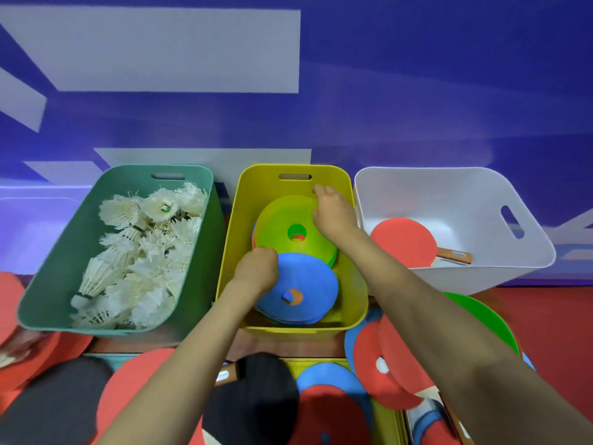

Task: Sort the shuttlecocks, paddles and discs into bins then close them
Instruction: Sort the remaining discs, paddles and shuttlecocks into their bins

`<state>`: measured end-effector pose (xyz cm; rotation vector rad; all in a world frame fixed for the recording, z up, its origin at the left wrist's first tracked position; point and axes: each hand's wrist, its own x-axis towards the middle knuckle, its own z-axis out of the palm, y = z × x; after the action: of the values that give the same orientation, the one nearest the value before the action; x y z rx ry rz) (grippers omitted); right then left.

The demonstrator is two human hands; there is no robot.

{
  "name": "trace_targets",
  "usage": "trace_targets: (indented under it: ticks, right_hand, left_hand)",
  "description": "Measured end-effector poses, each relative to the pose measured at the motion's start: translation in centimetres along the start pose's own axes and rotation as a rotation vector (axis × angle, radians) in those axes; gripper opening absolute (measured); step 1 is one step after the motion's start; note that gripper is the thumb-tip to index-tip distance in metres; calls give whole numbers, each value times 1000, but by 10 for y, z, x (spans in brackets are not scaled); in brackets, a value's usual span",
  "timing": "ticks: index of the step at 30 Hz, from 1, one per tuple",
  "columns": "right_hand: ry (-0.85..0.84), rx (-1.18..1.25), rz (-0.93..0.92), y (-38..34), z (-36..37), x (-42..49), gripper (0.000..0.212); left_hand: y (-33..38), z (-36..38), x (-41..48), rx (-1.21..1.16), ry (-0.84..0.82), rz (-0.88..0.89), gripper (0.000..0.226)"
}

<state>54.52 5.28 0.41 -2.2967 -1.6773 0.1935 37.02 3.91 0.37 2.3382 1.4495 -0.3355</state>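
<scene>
Three bins stand in a row. The green bin (48, 277) on the left holds several white shuttlecocks (141, 252). The yellow bin (353, 284) in the middle holds two stacks of discs, a green disc (282, 220) topping the far stack and a blue disc (314, 284) topping the near one. My left hand (256, 268) grips the left edge of the blue disc. My right hand (333, 210) grips the right edge of the green disc. The white bin (449, 194) on the right holds a red paddle (404, 240).
In front of the bins lie loose red and blue discs (378, 364), a green disc (481, 319), red and black paddles (256, 403) and a yellow lid (388, 419). More red items (12, 316) sit at the left edge. A blue and white wall rises behind.
</scene>
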Motion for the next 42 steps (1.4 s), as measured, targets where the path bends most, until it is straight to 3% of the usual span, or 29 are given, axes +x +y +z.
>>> trace_targets:
  ticks: [5, 10, 15, 19, 23, 29, 33, 37, 39, 42]
  right_hand:
    - [77, 113, -89, 7, -29, -56, 46]
    - [183, 243, -91, 29, -54, -132, 47]
    - [304, 329, -34, 72, -65, -213, 44]
    - [360, 359, -15, 103, -67, -263, 41]
    - [351, 371, 93, 135, -58, -302, 33]
    - [-52, 210, 345, 168, -14, -342, 41]
    - [-207, 117, 406, 174, 14, -351, 42]
    - [-129, 276, 455, 174, 27, -348, 41]
    - [-102, 361, 469, 172, 29, -346, 53]
    - [-91, 428, 474, 168, 31, -346, 71]
  left_hand:
    - [19, -5, -28, -186, 239, 73, 45]
    - [52, 5, -67, -331, 431, 185, 40]
    - [97, 36, -107, -467, 550, 406, 30]
    - [133, 75, -132, -471, 503, 557, 27]
    - [154, 128, -149, -511, 360, 490, 29]
    - [173, 179, -165, -581, 79, 214, 38]
    - [186, 201, -168, -633, -31, 132, 50]
    - [195, 211, -163, -795, -24, 39, 59]
    - [196, 214, -161, -845, -8, -1, 63]
    - [196, 219, -159, -927, 16, -31, 52]
